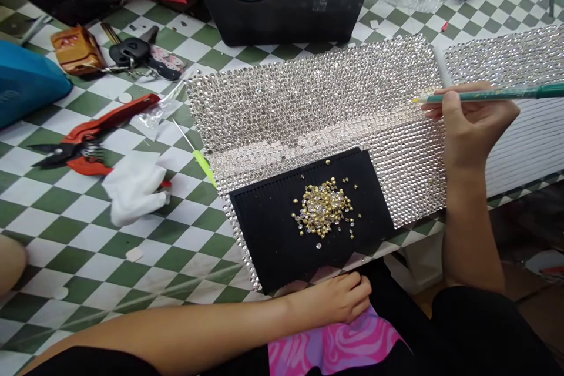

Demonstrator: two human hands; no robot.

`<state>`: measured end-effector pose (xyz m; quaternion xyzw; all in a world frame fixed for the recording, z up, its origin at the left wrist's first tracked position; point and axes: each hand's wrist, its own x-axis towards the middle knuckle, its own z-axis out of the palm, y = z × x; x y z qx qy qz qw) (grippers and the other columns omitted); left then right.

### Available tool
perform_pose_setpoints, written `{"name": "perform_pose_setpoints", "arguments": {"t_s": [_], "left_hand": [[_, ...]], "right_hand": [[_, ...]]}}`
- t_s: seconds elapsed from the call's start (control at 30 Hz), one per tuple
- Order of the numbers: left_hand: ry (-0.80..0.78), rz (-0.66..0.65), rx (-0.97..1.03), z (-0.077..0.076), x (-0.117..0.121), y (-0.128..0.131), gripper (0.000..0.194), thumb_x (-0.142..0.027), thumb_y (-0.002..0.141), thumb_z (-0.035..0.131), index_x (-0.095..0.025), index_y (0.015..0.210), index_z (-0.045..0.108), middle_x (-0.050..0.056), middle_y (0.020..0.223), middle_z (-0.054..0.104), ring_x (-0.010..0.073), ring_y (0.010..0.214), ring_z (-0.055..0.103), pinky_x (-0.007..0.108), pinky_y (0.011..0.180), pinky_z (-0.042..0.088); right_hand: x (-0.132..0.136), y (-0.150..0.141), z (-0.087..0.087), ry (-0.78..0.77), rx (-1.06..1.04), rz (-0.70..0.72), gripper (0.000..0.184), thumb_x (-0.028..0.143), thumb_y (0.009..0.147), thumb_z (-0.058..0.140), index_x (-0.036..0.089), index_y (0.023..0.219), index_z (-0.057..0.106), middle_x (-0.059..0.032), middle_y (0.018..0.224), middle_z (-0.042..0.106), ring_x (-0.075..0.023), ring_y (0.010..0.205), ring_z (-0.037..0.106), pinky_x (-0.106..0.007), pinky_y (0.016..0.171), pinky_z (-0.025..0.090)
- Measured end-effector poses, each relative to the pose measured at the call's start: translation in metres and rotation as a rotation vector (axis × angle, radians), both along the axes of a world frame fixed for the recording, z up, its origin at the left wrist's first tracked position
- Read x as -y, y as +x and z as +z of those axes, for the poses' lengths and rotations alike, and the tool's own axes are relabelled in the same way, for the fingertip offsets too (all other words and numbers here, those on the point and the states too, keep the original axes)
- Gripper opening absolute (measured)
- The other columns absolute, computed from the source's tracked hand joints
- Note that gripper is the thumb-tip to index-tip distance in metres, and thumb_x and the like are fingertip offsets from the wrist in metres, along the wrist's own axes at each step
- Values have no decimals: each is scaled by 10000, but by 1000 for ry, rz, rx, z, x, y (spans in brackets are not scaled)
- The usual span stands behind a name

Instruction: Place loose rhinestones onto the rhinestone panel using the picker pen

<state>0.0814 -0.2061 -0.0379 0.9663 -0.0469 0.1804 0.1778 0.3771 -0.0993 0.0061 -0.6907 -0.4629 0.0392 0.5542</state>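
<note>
At the left of the checkered bench (pixel 106 261), red-handled pruning shears (pixel 86 144) lie with a crumpled white tissue (pixel 132 188) over part of one grip; pulling the tissue could swing the blades. A lime-green-handled pick (pixel 203 165) lies at the left edge of the rhinestone sheet (pixel 308 91), where a nudge could roll it. On that sheet sits a black ribbed tray (pixel 268 235), its loose gold-backed rhinestones (pixel 324 208) heaped in the middle, several strayed outward. The left hand (pixel 343 298) rests by its near side with fingers loosely curled; their undersides are hidden, so I cannot tell whether they hold anything. If that forearm bumps the tray, stones could spill over the bench's edge. The right hand's (pixel 471 120) fingers are closed around a teal pencil (pixel 493 95), its yellow tip over the sheet beside the pale band (pixel 264 154); a slip of the wrist could knock stones askew.
</note>
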Motion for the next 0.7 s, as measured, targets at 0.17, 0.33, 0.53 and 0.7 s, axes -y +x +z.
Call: {"name": "perform_pose_setpoints", "arguments": {"t_s": [0.17, 0.33, 0.53, 0.7], "left_hand": [[7, -4, -11, -1, 2, -1, 116, -236, 837, 510, -163, 902, 573, 29, 1001, 616, 65, 755, 543, 210, 685, 388], [11, -15, -23, -4, 5, -1, 129, -245, 844, 500, -166, 920, 568, 39, 1014, 620, 62, 770, 526, 201, 698, 400], [-1, -3, -15, -6, 6, -2, 134, -243, 841, 502, -169, 923, 579, 28, 1000, 616, 65, 763, 540, 195, 683, 409], [-3, 5, -12, -5, 5, -1, 125, -241, 838, 505, -169, 910, 577, 28, 1001, 615, 67, 768, 548, 195, 690, 416]], "right_hand": [[0, 1, 1, -3, 29, 4, 115, 172, 827, 607, 91, 818, 689, -31, 697, 644, -113, 599, 660, -250, 565, 556], [0, 1, 1, -47, 47, 20, 152, 205, 840, 618, 81, 869, 700, -50, 738, 655, -126, 644, 677, -266, 594, 565], [1, 2, -1, -46, 60, 21, 163, 209, 850, 623, 68, 875, 701, -72, 767, 664, -125, 662, 684, -252, 607, 573], [2, 2, 0, -42, 71, 18, 146, 201, 853, 618, 78, 856, 698, -73, 748, 665, -123, 638, 680, -246, 586, 574]]}}
